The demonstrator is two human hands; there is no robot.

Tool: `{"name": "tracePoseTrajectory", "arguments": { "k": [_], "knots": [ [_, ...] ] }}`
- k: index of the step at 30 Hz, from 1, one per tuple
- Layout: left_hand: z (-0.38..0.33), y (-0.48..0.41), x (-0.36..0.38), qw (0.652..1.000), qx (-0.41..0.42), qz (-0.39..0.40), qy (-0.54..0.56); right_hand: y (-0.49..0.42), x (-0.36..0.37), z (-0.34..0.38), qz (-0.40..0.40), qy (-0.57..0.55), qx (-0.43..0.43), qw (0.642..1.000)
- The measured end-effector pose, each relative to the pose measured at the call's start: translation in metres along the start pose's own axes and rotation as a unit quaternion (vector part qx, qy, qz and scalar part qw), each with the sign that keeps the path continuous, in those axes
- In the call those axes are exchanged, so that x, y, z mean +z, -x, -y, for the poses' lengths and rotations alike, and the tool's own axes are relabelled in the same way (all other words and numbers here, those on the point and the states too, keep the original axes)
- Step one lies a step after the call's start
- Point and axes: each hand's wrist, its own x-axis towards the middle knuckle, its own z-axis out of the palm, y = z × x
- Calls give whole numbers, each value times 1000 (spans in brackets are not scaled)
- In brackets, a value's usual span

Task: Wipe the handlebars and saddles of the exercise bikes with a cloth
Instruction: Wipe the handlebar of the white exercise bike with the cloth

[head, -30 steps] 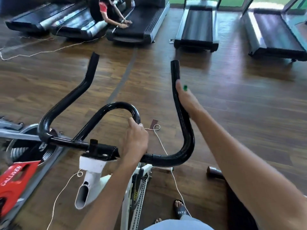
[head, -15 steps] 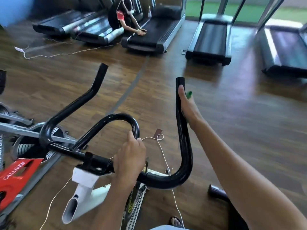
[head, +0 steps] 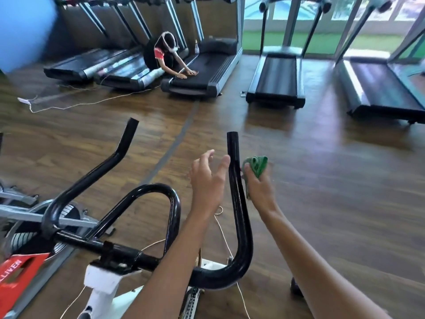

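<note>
We're on the right bar (head: 236, 192) of the handlebars (head: 147, 254). Our right hand (head: 258, 187) has its grip closed on the green cloth (head: 257, 165), just right of the bar near its top, touching or almost touching it. Our left hand (head: 208, 180) hangs open just left of the same bar, fingers spread, holding nothing. Step in hand, as we read it: wiping this upright section. Next move probably needs the cloth wrapped onto the bar and run along the bend toward the stem, left hand steadying. The centre loop (head: 161, 192) and left bar (head: 96, 171) look untouched. No saddle in view.
</note>
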Motion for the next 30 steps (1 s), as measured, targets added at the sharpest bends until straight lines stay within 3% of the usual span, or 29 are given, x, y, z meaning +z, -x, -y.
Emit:
{"name": "tracePoseTrajectory", "arguments": {
  "k": [3, 6, 8, 11, 14, 18, 23, 26, 30],
  "knots": [
    [-10, -17, 5, 987, -49, 77, 134, -1, -8, 28, 110, -175, 37, 978],
    [-12, -28, 8, 931, -105, 168, 307, 2, -8, 61, 227, -309, 109, 917],
    [-13, -27, 9, 883, -144, 194, 403, 5, 0, 71, 225, -344, 133, 902],
    [-12, -29, 14, 861, -188, 162, 444, 6, 10, 72, 161, -290, 104, 938],
    [-11, -48, 14, 901, -187, 44, 389, -10, 4, 69, 82, -155, 39, 984],
    [-16, -83, 26, 967, -154, -91, 179, -42, -5, 60, 45, -64, 44, 996],
    [-22, -108, 61, 984, -173, 27, 38, -65, 5, 62, 87, 25, -7, 996],
    [-23, -106, 64, 991, -125, 35, 35, -70, 6, 64, 80, 77, -50, 993],
    [11, -56, 65, 991, -126, 33, 0, -76, 5, 59, 67, 91, -63, 992]
  ]
}}
